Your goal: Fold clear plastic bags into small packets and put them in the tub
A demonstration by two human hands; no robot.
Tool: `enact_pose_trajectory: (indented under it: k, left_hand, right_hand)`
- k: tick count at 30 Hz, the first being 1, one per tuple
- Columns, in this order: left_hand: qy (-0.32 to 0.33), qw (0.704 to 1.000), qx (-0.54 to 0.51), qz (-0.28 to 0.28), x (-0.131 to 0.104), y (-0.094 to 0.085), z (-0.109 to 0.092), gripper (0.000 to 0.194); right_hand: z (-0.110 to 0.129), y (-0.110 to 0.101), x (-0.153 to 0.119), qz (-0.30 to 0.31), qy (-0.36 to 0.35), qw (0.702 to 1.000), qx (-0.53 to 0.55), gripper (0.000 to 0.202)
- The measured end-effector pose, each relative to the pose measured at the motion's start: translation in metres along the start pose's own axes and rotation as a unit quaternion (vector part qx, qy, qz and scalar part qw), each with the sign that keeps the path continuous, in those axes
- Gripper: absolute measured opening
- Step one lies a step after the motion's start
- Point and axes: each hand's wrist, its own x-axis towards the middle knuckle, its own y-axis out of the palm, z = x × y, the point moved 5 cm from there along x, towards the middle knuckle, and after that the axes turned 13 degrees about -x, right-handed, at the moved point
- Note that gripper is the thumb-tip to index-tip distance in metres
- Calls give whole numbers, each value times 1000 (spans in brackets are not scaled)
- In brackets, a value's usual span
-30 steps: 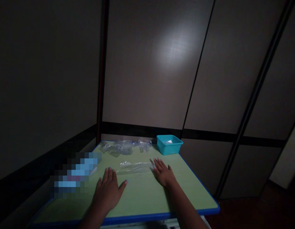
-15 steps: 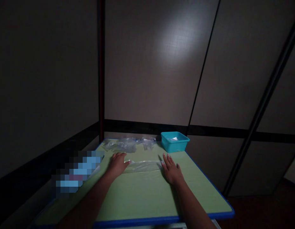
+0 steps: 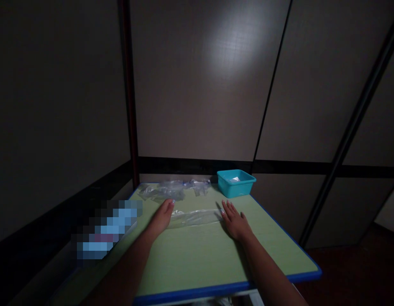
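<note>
Head view, clear plastic strip [image 3: 197,218]: lies crosswise on the table [image 3: 193,255], lower centre of the frame, between the hands.
Left hand [image 3: 162,216]: at the strip's left end, turned on its side, digits close together; whether it pinches the plastic, I cannot tell.
Right hand [image 3: 235,223]: palm down, fingers extended, fingertips at the strip's right end; well apart from the left.
Table edges: blue rim along the bottom and slanting up the right side; green surface shows between the forearms and right of the right hand.
Far edge: crumpled plastic [image 3: 171,189] left of centre, teal basin [image 3: 235,189] at the right corner.
Left edge: pixelated object [image 3: 107,231], lower left.
</note>
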Motion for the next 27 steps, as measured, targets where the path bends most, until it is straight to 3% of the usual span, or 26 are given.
enact_pose_trajectory:
  k: [6, 10, 22, 27]
  left_hand:
    - [-53, 987, -150, 14, -4, 2, -5, 60]
    - [-69, 976, -204, 25, -6, 5, -6, 67]
    - [-57, 975, -209, 51, -13, 12, -22, 62]
    - [-62, 979, -183, 57, -13, 13, -19, 65]
  right_hand:
    - [-1, 0, 0, -8, 3, 1000, 3, 54]
    - [-2, 2, 1, -1, 5, 1000, 0, 55]
    - [-1, 1, 0, -4, 0, 1000, 11, 54]
    - [-1, 2, 0, -1, -4, 1000, 12, 55]
